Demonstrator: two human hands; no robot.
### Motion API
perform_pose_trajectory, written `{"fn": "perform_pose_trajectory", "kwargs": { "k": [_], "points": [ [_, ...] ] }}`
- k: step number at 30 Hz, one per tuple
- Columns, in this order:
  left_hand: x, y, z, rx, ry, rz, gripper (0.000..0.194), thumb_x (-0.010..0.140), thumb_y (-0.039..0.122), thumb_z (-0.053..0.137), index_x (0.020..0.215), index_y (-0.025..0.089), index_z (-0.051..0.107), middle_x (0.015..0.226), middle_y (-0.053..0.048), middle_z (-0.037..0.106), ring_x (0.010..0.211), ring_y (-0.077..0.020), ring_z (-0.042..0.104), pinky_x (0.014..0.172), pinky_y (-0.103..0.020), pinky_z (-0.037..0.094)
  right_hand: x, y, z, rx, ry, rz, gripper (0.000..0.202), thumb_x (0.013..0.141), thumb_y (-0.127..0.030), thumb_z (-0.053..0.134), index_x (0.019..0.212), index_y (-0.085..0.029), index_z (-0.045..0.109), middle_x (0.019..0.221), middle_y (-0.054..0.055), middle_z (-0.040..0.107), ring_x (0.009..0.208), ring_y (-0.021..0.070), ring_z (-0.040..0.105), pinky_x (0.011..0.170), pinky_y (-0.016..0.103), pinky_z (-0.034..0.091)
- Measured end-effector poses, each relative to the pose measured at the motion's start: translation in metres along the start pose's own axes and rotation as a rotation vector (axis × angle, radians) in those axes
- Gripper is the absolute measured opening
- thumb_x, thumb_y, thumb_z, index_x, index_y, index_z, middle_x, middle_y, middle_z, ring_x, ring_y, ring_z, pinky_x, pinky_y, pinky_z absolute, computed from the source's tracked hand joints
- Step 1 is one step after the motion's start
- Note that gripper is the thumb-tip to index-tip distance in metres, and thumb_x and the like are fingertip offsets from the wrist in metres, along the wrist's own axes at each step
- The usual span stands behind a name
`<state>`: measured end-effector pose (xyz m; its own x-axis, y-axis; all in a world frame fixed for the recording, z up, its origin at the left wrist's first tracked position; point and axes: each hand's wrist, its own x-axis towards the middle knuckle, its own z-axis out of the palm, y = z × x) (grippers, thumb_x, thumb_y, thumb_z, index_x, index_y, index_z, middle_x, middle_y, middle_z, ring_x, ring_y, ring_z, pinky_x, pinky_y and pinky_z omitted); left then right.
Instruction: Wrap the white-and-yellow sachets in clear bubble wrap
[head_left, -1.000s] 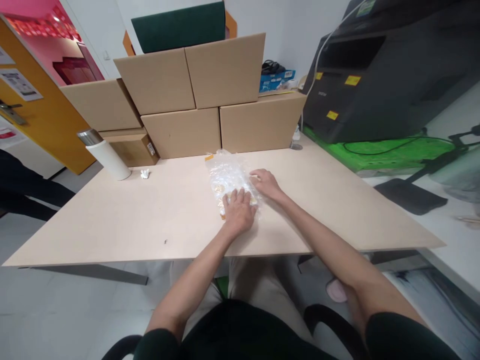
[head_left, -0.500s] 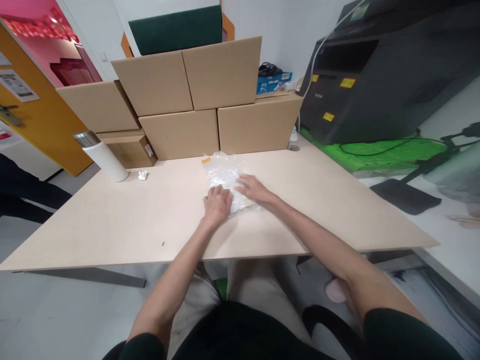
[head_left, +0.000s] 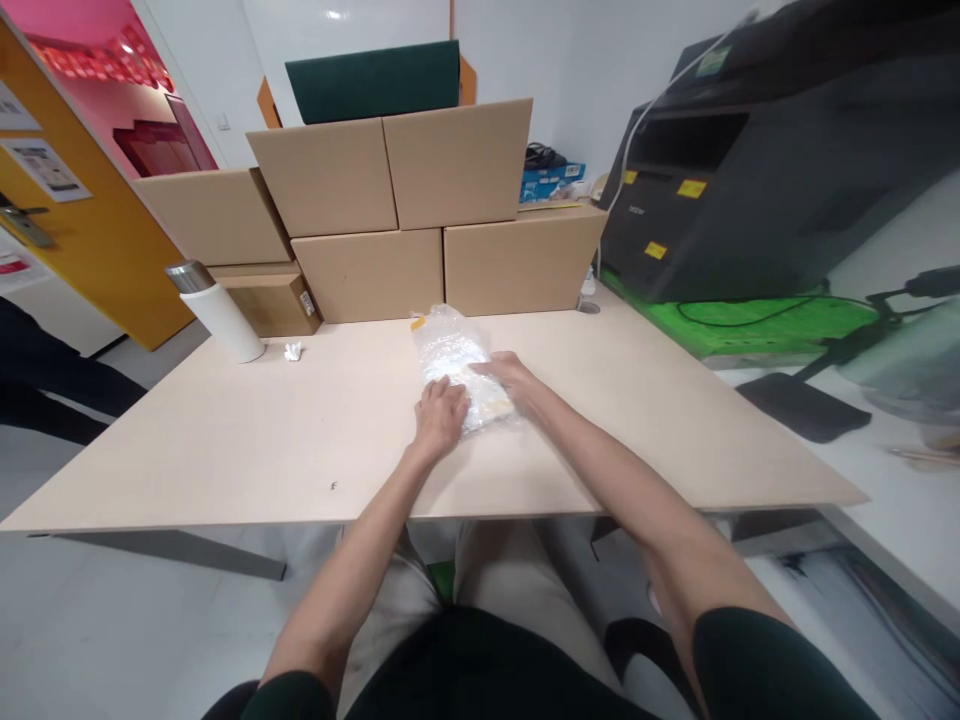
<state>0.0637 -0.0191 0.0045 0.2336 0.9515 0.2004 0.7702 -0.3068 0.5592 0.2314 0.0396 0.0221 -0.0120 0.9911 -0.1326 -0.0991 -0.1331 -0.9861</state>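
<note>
A clear, crinkled plastic bag [head_left: 448, 345] lies on the table, with an orange strip at its far left corner and something pale showing inside near the right. My left hand [head_left: 442, 418] rests on the bag's near left part, palm down, fingers spread a little and slightly bent. At the bag's right edge is my right hand [head_left: 512, 374]. Its thumb reaches over the top of the plastic while the other fingers are bent at the side and partly hidden. What exactly the bag contains is blurred by glare.
Cardboard boxes [head_left: 367, 280] are stacked along the table's far edge. A white bottle with a metal lid [head_left: 225, 320] and a crumpled white scrap [head_left: 293, 351] stand at the left. On the right are a dark printer [head_left: 697, 220] and a black stand [head_left: 806, 405]. A person's legs [head_left: 60, 370] show far left.
My right hand has turned from lying flat on the bag to holding its right edge. The bag has shifted slightly and tilted. My left hand stays on it.
</note>
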Motion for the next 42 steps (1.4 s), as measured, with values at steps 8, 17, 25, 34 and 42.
{"fn": "perform_pose_trajectory", "kwargs": {
  "k": [8, 17, 25, 34, 42],
  "points": [
    [-0.010, -0.006, -0.053, 0.096, 0.151, 0.198, 0.052, 0.093, 0.046, 0.055, 0.142, 0.030, 0.051, 0.160, -0.007, 0.032, 0.152, -0.0364, 0.011, 0.117, -0.065, 0.003, -0.060, -0.024, 0.010, 0.137, -0.258, -0.006, 0.039, 0.052, -0.028, 0.089, 0.084, -0.016, 0.069, 0.075, 0.003, 0.072, 0.067, 0.0200, 0.067, 0.065, 0.034, 0.055],
    [-0.036, -0.008, -0.127, -0.569, -0.202, 0.248, 0.079, 0.066, 0.065, 0.076, 0.136, 0.032, 0.059, 0.125, -0.011, 0.066, 0.112, -0.0305, 0.065, 0.087, -0.043, 0.057, -0.096, -0.048, 0.004, -0.031, -0.477, -0.234, 0.028, 0.064, -0.038, 0.085, 0.081, -0.018, 0.074, 0.080, 0.002, 0.070, 0.072, 0.0178, 0.064, 0.066, 0.029, 0.052],
    [-0.041, -0.003, -0.153, -0.625, 0.081, 0.221, 0.083, 0.071, 0.071, 0.069, 0.142, 0.033, 0.049, 0.151, -0.009, 0.044, 0.135, -0.0334, 0.046, 0.109, -0.052, 0.039, -0.130, -0.075, 0.007, -0.404, -0.680, -0.646, 0.015, 0.084, -0.028, 0.067, 0.096, -0.026, 0.076, 0.103, 0.003, 0.073, 0.100, 0.0210, 0.066, 0.091, 0.036, 0.051],
    [-0.083, 0.050, -0.205, 0.036, -0.029, 0.518, 0.056, 0.064, 0.047, 0.085, 0.115, 0.032, 0.068, 0.140, 0.001, 0.056, 0.152, -0.0377, 0.007, 0.115, -0.066, -0.011, -0.153, -0.093, 0.004, -0.938, -0.656, -1.019, 0.036, 0.091, -0.010, 0.046, 0.103, -0.031, 0.072, 0.116, 0.001, 0.073, 0.100, 0.0200, 0.067, 0.093, 0.039, 0.048],
    [-0.074, 0.028, -0.233, -0.172, -0.666, 0.463, 0.030, 0.088, 0.029, 0.065, 0.118, 0.023, 0.066, 0.109, -0.008, 0.072, 0.102, -0.0241, 0.068, 0.093, -0.038, 0.052, -0.173, -0.099, -0.002, -0.921, -0.777, -1.182, 0.033, 0.096, -0.008, 0.040, 0.113, -0.022, 0.065, 0.119, 0.009, 0.069, 0.099, 0.0170, 0.062, 0.087, 0.036, 0.049]
  ]
}}
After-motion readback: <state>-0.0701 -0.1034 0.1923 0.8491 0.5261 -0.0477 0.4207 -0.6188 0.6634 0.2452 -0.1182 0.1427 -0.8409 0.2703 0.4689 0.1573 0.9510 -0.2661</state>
